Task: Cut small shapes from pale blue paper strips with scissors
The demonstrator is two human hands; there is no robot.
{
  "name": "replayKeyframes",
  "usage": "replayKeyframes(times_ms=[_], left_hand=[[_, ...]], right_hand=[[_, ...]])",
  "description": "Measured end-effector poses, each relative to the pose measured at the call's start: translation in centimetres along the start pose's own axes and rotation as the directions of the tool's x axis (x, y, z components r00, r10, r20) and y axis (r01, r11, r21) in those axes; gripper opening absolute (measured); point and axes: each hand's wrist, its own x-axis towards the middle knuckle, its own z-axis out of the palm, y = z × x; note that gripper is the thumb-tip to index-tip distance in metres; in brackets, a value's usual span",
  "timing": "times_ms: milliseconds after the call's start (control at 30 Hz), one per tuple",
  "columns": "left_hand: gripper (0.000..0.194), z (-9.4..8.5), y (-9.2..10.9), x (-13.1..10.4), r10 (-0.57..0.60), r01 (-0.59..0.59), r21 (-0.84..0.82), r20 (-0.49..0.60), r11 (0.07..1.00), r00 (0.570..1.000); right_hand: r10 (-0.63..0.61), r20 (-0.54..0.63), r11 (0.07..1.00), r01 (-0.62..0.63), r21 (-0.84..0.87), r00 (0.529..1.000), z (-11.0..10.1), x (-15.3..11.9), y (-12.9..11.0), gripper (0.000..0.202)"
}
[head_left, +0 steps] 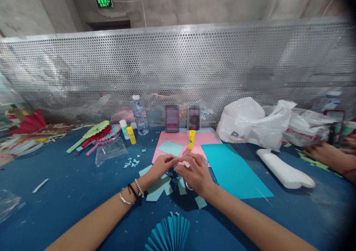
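My left hand point(164, 167) and my right hand point(197, 172) meet over the blue table, fingertips pinched together. What sits between them is too small and hidden to name. Beneath the hands lie pale blue paper pieces point(154, 191) with small scraps. Just beyond, a yellow glue stick point(191, 139) stands on a pink paper sheet point(207, 136), beside a light blue paper piece point(170, 148). A bright blue paper sheet point(236, 173) lies right of my right hand. Nearest me is a pleated blue paper fan point(169, 233).
Left are folded paper fans point(96, 134), another yellow glue stick point(131, 135) and a water bottle point(139, 115). White plastic bags point(247, 121) and a white curved object point(285, 169) lie right. Another person's hand point(319, 152) is at far right. A perforated metal screen point(178, 65) stands behind.
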Motion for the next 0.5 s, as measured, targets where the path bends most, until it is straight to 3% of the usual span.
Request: replayKeyframes(times_ms=[100,267,367,500], left_hand=[[0.042,-0.5,0.2,-0.1,0.003,0.003,-0.109,0.057,0.994,0.998],[0.046,-1.4,-0.1,-0.4,0.002,0.028,-0.210,0.142,0.977,0.990],[0.042,-1.4,-0.4,-0.3,0.004,0.028,-0.225,0.139,0.974,0.990],[0.038,-1.0,-0.6,-0.3,-0.015,0.035,-0.234,0.086,0.972,0.996]], right_hand=[[-0.037,-0.007,0.998,0.037,-0.047,0.999,0.1,-0.1,0.0,0.010],[0.011,-0.010,1.000,-0.011,-0.026,1.000,0.2,-0.1,0.3,0.007],[-0.013,0.004,0.999,0.013,-0.030,1.000,0.1,0.0,0.2,0.007],[-0.157,0.005,0.987,0.157,-0.035,0.988,-1.6,0.7,0.5,0.010]])
